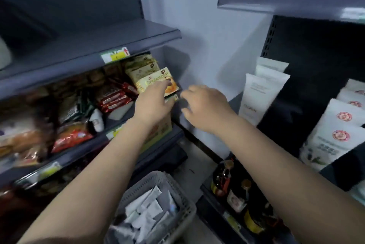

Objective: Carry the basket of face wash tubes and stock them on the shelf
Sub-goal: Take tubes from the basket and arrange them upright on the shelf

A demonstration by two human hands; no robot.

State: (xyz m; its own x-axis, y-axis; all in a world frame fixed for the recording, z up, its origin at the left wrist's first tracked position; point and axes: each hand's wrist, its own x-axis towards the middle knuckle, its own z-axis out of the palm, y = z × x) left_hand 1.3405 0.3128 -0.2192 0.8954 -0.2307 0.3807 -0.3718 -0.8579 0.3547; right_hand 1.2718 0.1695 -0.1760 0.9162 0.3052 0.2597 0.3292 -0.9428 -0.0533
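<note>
Both hands are reaching forward at the end of the left-hand shelving. The left hand point(153, 103) is lying against the front yellow croissant packet point(158, 81), fingers stretched over its face; whether the thumb is gripping it from behind, I cannot tell. The right hand point(205, 107) is hovering just beside it, fingers loosely spread and slightly bent, holding nothing, right by the shelf's corner. The picture is smearing a bit here, so fine detail is going soft.

More croissant packets point(141, 64) are standing in a row behind the front one. To their left, red-wrapped biscuit packs point(114, 99) are lying stacked, and a small white bottle point(96, 119) is leaning near the shelf edge. An orange-red snack bag point(71, 137) is sitting further left on the snack shelf point(83, 151).

Down below, between the two forearms, the grey basket point(183, 192) is resting on the floor, white face wash tubes point(146, 210) lying jumbled inside it.

Over on the right, white tubes point(260, 93) are standing upright on the dark right-hand shelf point(235, 99), leaning back in a row. Further right, white pouches point(339, 123) with round red emblems are lining up. Beneath them, dark glass bottles point(223, 178) are standing on a lower ledge
</note>
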